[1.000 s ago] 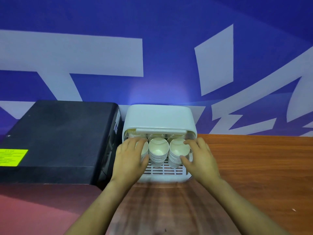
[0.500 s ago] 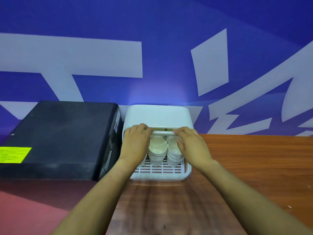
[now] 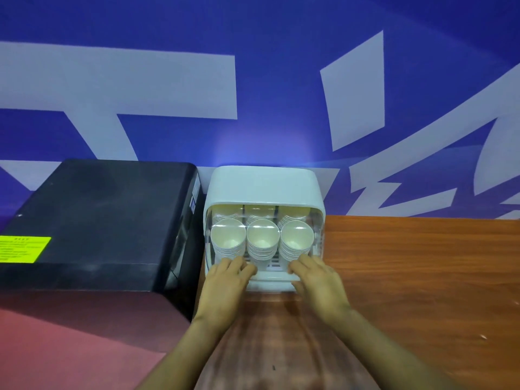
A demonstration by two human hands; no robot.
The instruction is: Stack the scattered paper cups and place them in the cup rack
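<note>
Three stacks of white paper cups (image 3: pixel 263 239) stand side by side inside the white cup rack (image 3: pixel 263 187), mouths tilted toward the viewer; further cup rims show behind them at 12 o'clock, under the rack's hood. A clear cover appears to lie over the front of the cups; whether it is fully down cannot be told. The rack sits at the far edge of the wooden worktop (image 3: pixel 422 277), against the wall.

The left hand (image 3: pixel 225 285) lies at the rack's front lip, at 7 o'clock from the stacks, fingers bent over the slatted base. The right hand (image 3: pixel 318 280) lies at 5 o'clock from the stacks, fingers likewise bent at the front lip. Whether either hand grasps the lip or cover edge or merely rests on it cannot be told. Neither hand holds a cup.

A black machine (image 3: pixel 95 220) stands just beside the rack at 9 o'clock, a yellow-green label (image 3: pixel 22 249) on its top at the left edge. A dull red surface (image 3: pixel 70 342) lies in front of the machine. The wall (image 3: pixel 253 80) at 12 o'clock is blue with large pale shapes.
</note>
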